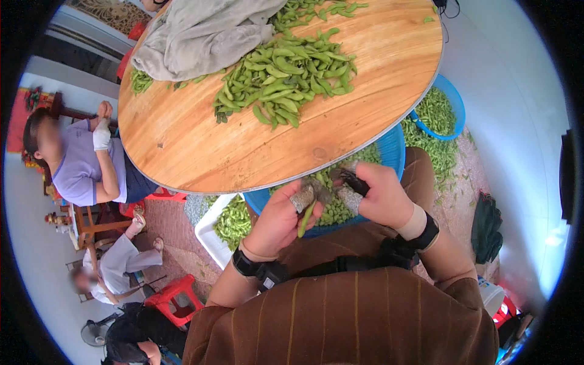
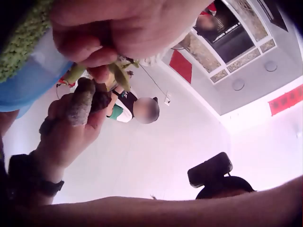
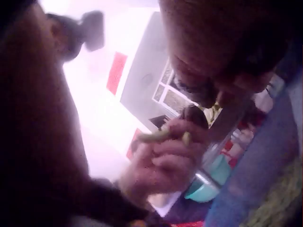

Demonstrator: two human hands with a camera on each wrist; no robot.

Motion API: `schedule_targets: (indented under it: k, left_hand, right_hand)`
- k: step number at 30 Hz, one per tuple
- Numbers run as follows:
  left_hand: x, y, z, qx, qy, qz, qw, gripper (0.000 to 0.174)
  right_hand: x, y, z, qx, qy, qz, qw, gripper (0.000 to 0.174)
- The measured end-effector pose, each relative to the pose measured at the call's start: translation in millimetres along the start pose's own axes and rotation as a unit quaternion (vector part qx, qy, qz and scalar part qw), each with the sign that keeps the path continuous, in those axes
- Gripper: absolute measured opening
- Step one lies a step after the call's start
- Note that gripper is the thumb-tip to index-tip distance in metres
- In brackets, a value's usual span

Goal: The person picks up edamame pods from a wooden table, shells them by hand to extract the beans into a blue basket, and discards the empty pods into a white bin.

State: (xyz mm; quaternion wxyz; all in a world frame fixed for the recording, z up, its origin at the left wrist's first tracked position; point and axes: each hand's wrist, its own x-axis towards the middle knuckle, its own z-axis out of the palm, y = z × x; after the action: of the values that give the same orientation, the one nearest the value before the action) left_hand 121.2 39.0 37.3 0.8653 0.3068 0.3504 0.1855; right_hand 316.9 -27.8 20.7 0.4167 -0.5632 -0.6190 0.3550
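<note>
My left hand (image 1: 274, 222) grips a green soybean pod (image 1: 306, 220) over the blue basin (image 1: 398, 152), its fingers curled; in the left wrist view pods (image 2: 120, 76) poke out beside its fingers. Facing it, my right hand (image 1: 384, 193) is a short gap away, with grey wrapping on a finger and something dark at the thumb. Whether this hand pinches anything, I cannot tell. Shelled green beans (image 1: 336, 211) lie in the basin below both hands. The right wrist view is dark and blurred, with the left hand (image 3: 163, 161) and a pod (image 3: 155, 136) in it.
A round wooden table (image 1: 194, 140) edges the hands, bearing a heap of pods (image 1: 286, 76) and a grey cloth (image 1: 201, 36). A white tray (image 1: 208, 234) of pods stands left. At right, a blue basket (image 1: 457, 103) sits by pods on the floor. Two people (image 1: 91, 158) sit at left.
</note>
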Motion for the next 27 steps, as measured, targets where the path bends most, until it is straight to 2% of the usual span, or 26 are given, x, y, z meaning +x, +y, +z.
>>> schedule_targets:
  k: [1,3,6,10,12,13,14,15,16,17,18,19,21,22,24,26,27]
  left_hand:
    - [-2,2,1,-0.002,0.004,0.001,1.000,0.017]
    - [-4,7,2,0.009,0.056,0.021,0.998,0.015]
    - [-4,9,11,0.081,0.095,0.051,0.991,0.014]
    - [3,3,16,0.103,0.115,0.092,0.984,0.014]
    - [-7,14,20,0.164,0.081,0.070,0.981,0.019]
    - [-8,13,20,0.163,0.081,0.070,0.981,0.019]
    - [-10,11,20,0.212,0.057,0.078,0.972,0.023]
    - [-11,11,19,0.262,0.033,0.086,0.961,0.027]
    - [-12,14,19,0.262,0.032,0.086,0.961,0.027]
    - [-16,19,18,0.279,-0.005,0.063,0.958,0.028]
    - [-18,21,17,0.296,-0.041,0.041,0.953,0.030]
    - [-16,19,18,0.296,-0.040,0.042,0.953,0.030]
    - [-8,13,19,0.246,-0.075,0.102,0.961,0.025]
    - [-8,16,19,0.246,-0.074,0.102,0.961,0.025]
    - [-11,26,19,0.296,-0.062,-0.007,0.953,0.026]
    - [-9,24,17,0.299,-0.045,0.002,0.953,0.020]
    - [-9,23,16,0.301,-0.027,0.012,0.953,0.014]
  right_hand:
    - [2,-5,-1,-0.109,0.053,-0.056,0.991,0.025]
    - [1,-23,-1,-0.114,0.039,-0.078,0.990,0.028]
    - [-4,-26,4,-0.202,-0.031,-0.213,0.955,0.039]
    - [-2,-26,6,-0.194,-0.043,-0.218,0.955,0.037]
    - [-1,-28,-2,-0.032,0.008,-0.105,0.994,0.032]
    - [0,-28,-7,-0.033,0.007,-0.104,0.994,0.032]
    - [2,-28,-13,0.147,-0.021,0.002,0.989,0.029]
    - [4,-27,-20,0.320,-0.047,0.107,0.940,0.027]
    - [7,-28,-29,0.304,-0.096,0.143,0.937,0.029]
    - [6,-24,-27,0.304,-0.096,0.144,0.937,0.029]
    - [6,-17,-24,0.314,-0.103,0.123,0.936,0.027]
    - [6,-13,-22,0.324,-0.112,0.102,0.934,0.024]
    - [9,-18,-21,0.294,-0.117,0.069,0.946,0.024]
    - [9,-19,-21,0.264,-0.120,0.038,0.956,0.024]
    - [8,-17,-20,0.289,-0.110,0.065,0.949,0.026]
    - [7,-18,-19,0.314,-0.098,0.092,0.940,0.029]
    - [6,-21,-20,0.272,-0.077,0.117,0.952,0.029]
